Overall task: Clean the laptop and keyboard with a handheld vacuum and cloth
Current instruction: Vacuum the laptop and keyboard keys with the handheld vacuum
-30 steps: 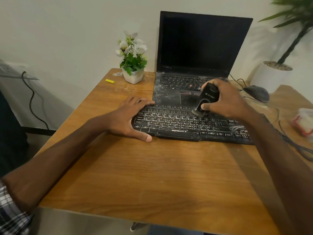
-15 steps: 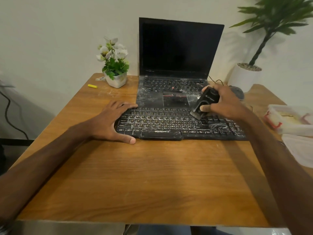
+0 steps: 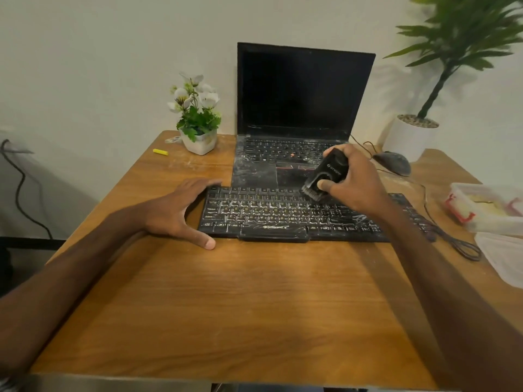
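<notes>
Handheld vacuum (image 3: 328,174), small black unit w/ brush nozzle, was gripped in right hand (image 3: 351,183), tilted so the brush end pointed down-left and met the top rows of the ext. keyboard (image 3: 297,215), approx. centre-right of the board. Right hand was wrapped round the vac body, thumb on its front face. Left hand (image 3: 181,212) held nothing: spread wide, palm down on the bench (image 3: 226,301), fingers touching the keyboard's far left corner, thumb stretched toward its near left corner.

Keyboard was black, lying flat across mid-bench, w/ white dust or smears on keys and front edge. Laptop (image 3: 300,114) sat just behind it, touching or nearly so, lid open, screen dark; its palm rest and keys looked dusty too. Mouse (image 3: 393,162) was to the right of the laptop, w/ cable (image 3: 452,244) running down the right side of the bench in a loop.

Small white pot w/ white flowers (image 3: 198,120) stood left of the laptop at the back edge; yellow stick-like item (image 3: 160,151) lay near it, type unclear. Clear plastic container (image 3: 486,206) w/ red clips sat at right edge, and a pale cloth or sheet (image 3: 503,256) just in front of it, can't tell which. Big potted plant (image 3: 441,80) stood beyond the bench at back right.
</notes>
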### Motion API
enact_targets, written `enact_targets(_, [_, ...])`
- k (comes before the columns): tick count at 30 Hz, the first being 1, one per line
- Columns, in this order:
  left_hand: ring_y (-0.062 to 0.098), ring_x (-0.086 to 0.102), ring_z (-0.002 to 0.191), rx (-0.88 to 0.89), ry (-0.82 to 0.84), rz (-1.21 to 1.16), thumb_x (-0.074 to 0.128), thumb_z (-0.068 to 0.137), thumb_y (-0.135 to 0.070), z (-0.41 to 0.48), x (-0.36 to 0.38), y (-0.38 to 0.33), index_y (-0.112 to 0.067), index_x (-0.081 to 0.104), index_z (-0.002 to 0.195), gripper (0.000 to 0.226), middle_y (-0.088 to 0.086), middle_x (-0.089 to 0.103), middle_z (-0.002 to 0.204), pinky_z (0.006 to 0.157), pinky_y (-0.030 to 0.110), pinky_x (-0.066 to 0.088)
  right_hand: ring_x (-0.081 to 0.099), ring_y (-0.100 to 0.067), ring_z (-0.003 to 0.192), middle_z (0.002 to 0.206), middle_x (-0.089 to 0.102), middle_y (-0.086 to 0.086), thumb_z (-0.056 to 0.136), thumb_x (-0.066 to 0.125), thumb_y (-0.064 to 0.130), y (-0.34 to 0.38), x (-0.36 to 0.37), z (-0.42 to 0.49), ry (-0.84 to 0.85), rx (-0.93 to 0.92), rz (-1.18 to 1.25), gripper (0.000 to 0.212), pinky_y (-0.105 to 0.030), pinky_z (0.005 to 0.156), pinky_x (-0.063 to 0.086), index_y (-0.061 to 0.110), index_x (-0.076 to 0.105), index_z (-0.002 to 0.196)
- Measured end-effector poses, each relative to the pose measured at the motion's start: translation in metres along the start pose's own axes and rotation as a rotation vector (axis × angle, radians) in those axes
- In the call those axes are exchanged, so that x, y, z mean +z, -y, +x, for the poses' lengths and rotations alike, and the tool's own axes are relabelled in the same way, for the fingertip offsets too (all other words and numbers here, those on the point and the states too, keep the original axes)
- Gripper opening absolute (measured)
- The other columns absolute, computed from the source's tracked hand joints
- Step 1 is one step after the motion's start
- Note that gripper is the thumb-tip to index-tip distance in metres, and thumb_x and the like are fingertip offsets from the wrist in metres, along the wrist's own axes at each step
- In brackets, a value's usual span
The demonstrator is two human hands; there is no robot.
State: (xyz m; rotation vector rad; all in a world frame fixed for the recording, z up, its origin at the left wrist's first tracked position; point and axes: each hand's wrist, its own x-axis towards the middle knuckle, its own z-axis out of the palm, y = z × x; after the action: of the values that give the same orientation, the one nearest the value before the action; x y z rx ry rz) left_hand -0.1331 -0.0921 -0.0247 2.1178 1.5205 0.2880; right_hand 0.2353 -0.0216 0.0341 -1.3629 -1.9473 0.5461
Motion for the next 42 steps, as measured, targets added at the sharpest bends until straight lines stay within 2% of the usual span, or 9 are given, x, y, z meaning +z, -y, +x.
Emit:
enact_targets(2, [0.007, 0.019, 0.148, -0.012, 0.0, -0.006, 0.085, 0.049, -0.083, 0.0, 0.0, 0.003, -0.052, 0.008, 0.159, 0.137, -0.022, 0.015, 0.161, 0.123, 0.046, 0.027, 0.062, -0.011, 0.102, 0.107, 0.056, 0.014, 0.077, 0.084, 0.01, 0.014, 0.018, -0.002, 0.07, -0.028, 0.06, 0.064, -0.029, 0.079, 0.061, 0.023, 0.051, 0.13])
enact_targets(4, [0.008, 0.02, 0.148, -0.015, -0.001, -0.014, 0.085, 0.048, -0.082, 0.0, 0.001, 0.002, -0.051, 0.009, 0.159, 0.138, -0.019, 0.016, 0.161, 0.123, 0.046, 0.028, 0.061, -0.008, 0.101, 0.108, 0.055, 0.017, 0.078, 0.083, 0.01, 0.028, 0.033, -0.001, 0.116, -0.07, 0.098, 0.063, -0.021, 0.073, 0.058, 0.024, 0.052, 0.131])
enact_targets(6, [0.008, 0.02, 0.147, -0.014, -0.01, -0.012, 0.085, 0.048, -0.082, 0.0, 0.0, 0.0, -0.047, 0.01, 0.161, 0.14, -0.018, 0.017, 0.16, 0.123, 0.044, 0.027, 0.061, -0.005, 0.1, 0.112, 0.057, 0.013, 0.079, 0.083, 0.01, 0.042, 0.046, 0.004, 0.16, -0.108, 0.115, 0.062, -0.013, 0.067, 0.054, 0.024, 0.052, 0.131])
enact_targets(14, [0.007, 0.019, 0.147, -0.011, 0.002, -0.027, 0.078, 0.04, -0.092, 0.003, -0.006, 0.009, -0.049, 0.016, 0.158, 0.14, -0.019, 0.017, 0.161, 0.124, 0.042, 0.025, 0.059, -0.008, 0.104, 0.119, 0.058, 0.005, 0.078, 0.082, 0.008, 0.088, 0.093, 0.027, 0.311, -0.248, 0.039, 0.063, -0.012, 0.062, 0.053, 0.022, 0.051, 0.131])
enact_targets(18, [0.009, 0.019, 0.148, -0.029, -0.024, -0.035, 0.08, 0.037, -0.09, 0.003, -0.008, 0.007, -0.042, 0.013, 0.159, 0.147, -0.018, 0.018, 0.162, 0.126, 0.046, 0.024, 0.061, -0.006, 0.104, 0.117, 0.059, 0.007, 0.077, 0.083, 0.011, 0.108, 0.112, 0.032, 0.39, -0.318, 0.023, 0.061, -0.016, 0.071, 0.055, 0.022, 0.053, 0.129])
enact_targets(27, [0.01, 0.032, 0.14, -0.058, -0.095, -0.141, 0.087, 0.039, -0.079, 0.0, -0.007, 0.007, -0.042, 0.027, 0.148, 0.13, -0.018, 0.027, 0.155, 0.12, 0.041, 0.035, 0.063, -0.017, 0.103, 0.116, 0.058, -0.001, 0.077, 0.081, 0.012, 0.126, 0.124, 0.038, 0.512, -0.374, -0.066, 0.059, -0.039, 0.081, 0.062, 0.016, 0.051, 0.127])
enact_targets(32, [0.008, 0.028, 0.139, -0.083, -0.073, -0.061, 0.08, 0.04, -0.082, -0.001, -0.01, 0.004, -0.033, 0.024, 0.159, 0.141, -0.009, 0.026, 0.161, 0.12, 0.038, 0.031, 0.063, -0.016, 0.101, 0.115, 0.059, 0.0, 0.078, 0.081, 0.01, 0.124, 0.11, 0.04, 0.598, -0.354, -0.208, 0.062, -0.038, 0.08, 0.062, 0.018, 0.048, 0.13])
enact_targets(37, [0.007, 0.03, 0.136, -0.05, -0.067, -0.085, 0.086, 0.047, -0.076, -0.001, -0.008, 0.008, -0.061, 0.024, 0.143, 0.115, -0.021, 0.028, 0.148, 0.116, 0.036, 0.032, 0.06, -0.019, 0.101, 0.114, 0.058, -0.003, 0.077, 0.08, 0.009, 0.139, 0.095, 0.044, 0.631, -0.407, -0.4, 0.061, -0.039, 0.083, 0.06, 0.017, 0.048, 0.128])
enact_targets(42, [0.009, 0.033, 0.136, -0.062, -0.09, -0.096, 0.084, 0.043, -0.08, -0.001, -0.008, 0.007, -0.041, 0.032, 0.147, 0.123, -0.016, 0.031, 0.149, 0.117, 0.039, 0.035, 0.062, -0.017, 0.101, 0.113, 0.059, -0.001, 0.076, 0.08, 0.009, 0.148, 0.106, 0.04, 0.533, -0.406, -0.207, 0.059, -0.036, 0.081, 0.06, 0.017, 0.049, 0.125])
